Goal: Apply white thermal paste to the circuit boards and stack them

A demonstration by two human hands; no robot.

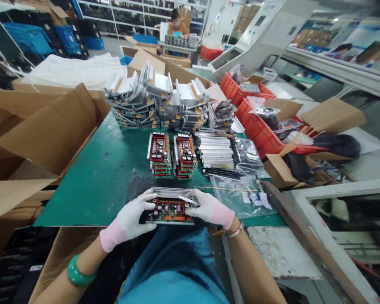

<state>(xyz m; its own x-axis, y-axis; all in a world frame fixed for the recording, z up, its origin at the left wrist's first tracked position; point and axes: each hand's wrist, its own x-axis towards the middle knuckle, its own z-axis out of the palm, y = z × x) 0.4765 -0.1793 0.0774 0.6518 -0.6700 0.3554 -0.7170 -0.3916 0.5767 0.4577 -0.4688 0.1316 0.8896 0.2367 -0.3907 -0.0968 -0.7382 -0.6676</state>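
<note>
My left hand and my right hand, both in white gloves with pink cuffs, grip the two sides of a circuit board fixed to a finned aluminium heat sink. A thin pale strip lies under my right fingers over the board; I cannot tell what it is. The board rests at the near edge of a green work mat. Just beyond it stand two stacks of red-and-black circuit boards, with a stack of bare aluminium heat sinks to their right.
Stacked finned assemblies rise at the mat's far end. Clear plastic bags lie to the right, beyond them red crates. Cardboard flaps border the left side. A seated co-worker works at a far bench.
</note>
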